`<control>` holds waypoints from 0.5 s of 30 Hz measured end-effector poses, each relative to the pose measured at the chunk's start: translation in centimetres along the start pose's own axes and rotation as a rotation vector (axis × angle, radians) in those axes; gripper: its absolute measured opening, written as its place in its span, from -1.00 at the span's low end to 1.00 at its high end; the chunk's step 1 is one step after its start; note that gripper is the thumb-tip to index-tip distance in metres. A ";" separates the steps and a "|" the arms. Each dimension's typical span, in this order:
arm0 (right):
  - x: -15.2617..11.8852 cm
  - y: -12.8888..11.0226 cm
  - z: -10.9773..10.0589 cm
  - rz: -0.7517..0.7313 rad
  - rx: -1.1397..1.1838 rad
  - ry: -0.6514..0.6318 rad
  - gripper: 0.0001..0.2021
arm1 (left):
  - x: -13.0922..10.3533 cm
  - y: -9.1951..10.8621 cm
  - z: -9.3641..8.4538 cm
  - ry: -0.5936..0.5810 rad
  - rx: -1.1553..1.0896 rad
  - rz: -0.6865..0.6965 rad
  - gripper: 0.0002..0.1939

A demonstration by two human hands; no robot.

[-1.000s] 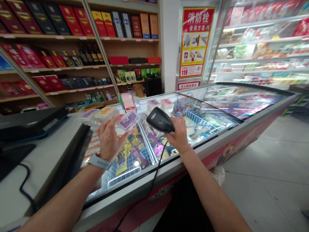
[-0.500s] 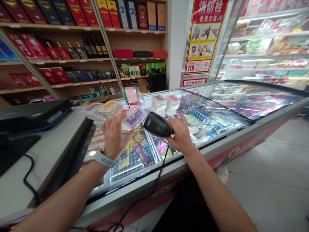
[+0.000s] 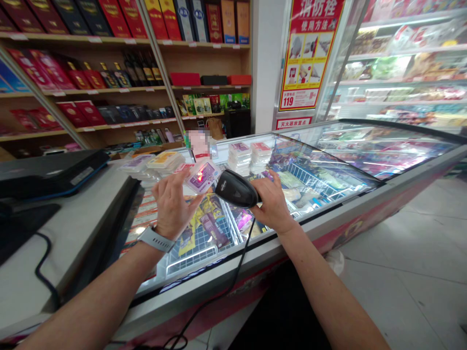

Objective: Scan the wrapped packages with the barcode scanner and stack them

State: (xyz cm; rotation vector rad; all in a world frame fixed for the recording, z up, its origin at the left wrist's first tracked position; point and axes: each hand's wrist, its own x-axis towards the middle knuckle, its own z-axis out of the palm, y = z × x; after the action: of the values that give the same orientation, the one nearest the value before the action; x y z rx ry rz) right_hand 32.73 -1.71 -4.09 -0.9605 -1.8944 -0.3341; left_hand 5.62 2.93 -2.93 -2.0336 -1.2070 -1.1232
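My left hand [image 3: 175,203], with a pale watch on the wrist, grips a small clear pack with a purple label [image 3: 203,178] between thumb and fingers. A red light glows on that label. My right hand [image 3: 270,200] is wrapped round the handle of a black scanner [image 3: 236,188], whose head points left at the pack, a small gap away. Its cable hangs down over the freezer's front edge. Behind the hands, similar packs stand in stacks, one with purple labels [image 3: 239,154] and one with red labels [image 3: 260,155], on the glass freezer top.
The chest freezer [image 3: 365,204] runs off to the right, with wire baskets of bagged goods under its glass. A counter [image 3: 91,214] with a black device [image 3: 51,172] is at the left. More packs [image 3: 165,161] lie by the counter's far end. Shelves of boxes and bottles stand behind.
A red light now shows on the label of the pack. The scanner has shifted very slightly left; both hands are otherwise nearly still.
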 end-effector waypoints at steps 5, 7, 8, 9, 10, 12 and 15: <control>0.0 0.1 0.0 -0.004 -0.001 0.004 -0.77 | -0.1 0.0 0.0 0.008 -0.012 0.005 -0.27; 0.0 0.1 0.0 -0.003 0.000 0.007 -0.76 | -0.1 0.1 -0.1 0.001 -0.022 -0.007 -0.28; -0.1 0.1 0.0 -0.002 0.000 0.011 -0.76 | 0.0 0.2 -0.1 -0.001 -0.029 -0.016 -0.29; -0.1 0.1 0.1 -0.002 0.001 0.017 -0.76 | 0.1 0.2 -0.2 -0.004 -0.036 -0.030 -0.29; -0.1 0.1 0.1 -0.002 0.001 0.022 -0.76 | 0.2 0.2 -0.4 -0.004 -0.042 -0.051 -0.28; -0.1 0.1 0.1 0.002 0.001 0.035 -0.76 | 0.6 0.1 -0.6 0.004 -0.055 -0.121 -0.26; 0.0 0.1 0.0 0.005 -0.003 0.049 -0.76 | 1.3 -0.7 -0.8 0.036 -0.060 -0.268 -0.24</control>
State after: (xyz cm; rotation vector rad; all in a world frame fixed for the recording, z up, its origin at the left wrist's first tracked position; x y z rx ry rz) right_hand 32.81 -1.61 -4.16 -0.9512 -1.8470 -0.3547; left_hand 5.01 3.29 -1.39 -1.9252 -1.4758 -1.3284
